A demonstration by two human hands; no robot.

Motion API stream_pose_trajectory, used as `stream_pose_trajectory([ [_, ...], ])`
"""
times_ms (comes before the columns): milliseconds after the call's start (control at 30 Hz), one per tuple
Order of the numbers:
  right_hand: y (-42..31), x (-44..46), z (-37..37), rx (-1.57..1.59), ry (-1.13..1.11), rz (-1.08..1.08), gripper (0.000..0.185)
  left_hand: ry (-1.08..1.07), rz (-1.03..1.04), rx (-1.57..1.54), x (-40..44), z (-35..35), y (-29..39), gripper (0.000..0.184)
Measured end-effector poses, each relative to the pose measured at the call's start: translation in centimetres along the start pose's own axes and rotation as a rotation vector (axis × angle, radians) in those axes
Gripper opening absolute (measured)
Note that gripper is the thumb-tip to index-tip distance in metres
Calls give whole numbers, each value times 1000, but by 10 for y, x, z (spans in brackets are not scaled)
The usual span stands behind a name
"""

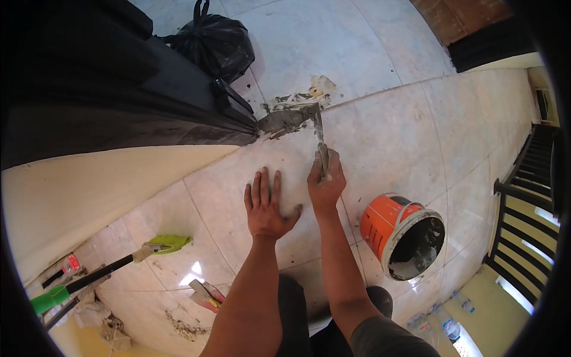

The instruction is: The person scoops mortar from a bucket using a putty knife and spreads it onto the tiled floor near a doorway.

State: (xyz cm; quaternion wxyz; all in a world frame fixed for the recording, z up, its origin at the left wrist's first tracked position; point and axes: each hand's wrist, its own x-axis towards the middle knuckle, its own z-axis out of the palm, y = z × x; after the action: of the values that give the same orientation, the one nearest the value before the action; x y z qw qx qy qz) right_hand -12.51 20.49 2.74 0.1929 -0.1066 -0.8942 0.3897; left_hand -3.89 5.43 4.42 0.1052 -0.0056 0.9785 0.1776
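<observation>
One trowel (316, 116) in the right hand (326, 183); fingers closed around its handle, grip firm-looking, blade touching a wet grey patch of cement (284, 122). Left hand (265, 205) open and empty, palm down on the tiles, fingers spread, thumb out to the side, just short of the patch.

Surface: floor (392, 143) of large pale, glossy tiles, faintly mottled, thin dark joints. Cement lies at the foot of a dark frame (119, 89), ragged at its edges. Beyond it, a chipped area with grey smears and a tan stain (322, 86). Small dark specks and dull smudges elsewhere; window-like glare on the tiles at lower left. Dried grey crumbs (185, 325) near the bottom edge.

Nearby: orange bucket (380, 223) to the right of the right forearm, pale rim, handle folded against it, grey residue coating the inside. Black plastic bag (221, 47), knotted, beside the frame. Red-and-grey tool (206, 296) partly hidden by the left forearm; its type cannot be told.

Room: cream wall (113, 184) running below the frame; broom (168, 244) with green bristles at left, near loose clutter. Black railing (526, 229) at far right; clear plastic bottles (451, 328) by the yellowish wall at lower right.
</observation>
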Motion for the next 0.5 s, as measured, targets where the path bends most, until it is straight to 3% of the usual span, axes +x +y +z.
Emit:
stream_pose_trajectory([
  [133, -5, 4, 2, 79, 165, -75, 20, -11, -7, -8, 1, -2, 1, 114],
  [200, 0, 0, 2, -70, -6, 4, 18, -6, -3, 4, -1, 0, 1, 114],
  [433, -10, 10, -2, -67, 114, -56, 37, 5, -1, 5, 0, 0, 1, 115],
  [500, -15, 9, -8, -234, -67, -18, 46, 6, 0, 0, 0, 1, 0, 115],
])
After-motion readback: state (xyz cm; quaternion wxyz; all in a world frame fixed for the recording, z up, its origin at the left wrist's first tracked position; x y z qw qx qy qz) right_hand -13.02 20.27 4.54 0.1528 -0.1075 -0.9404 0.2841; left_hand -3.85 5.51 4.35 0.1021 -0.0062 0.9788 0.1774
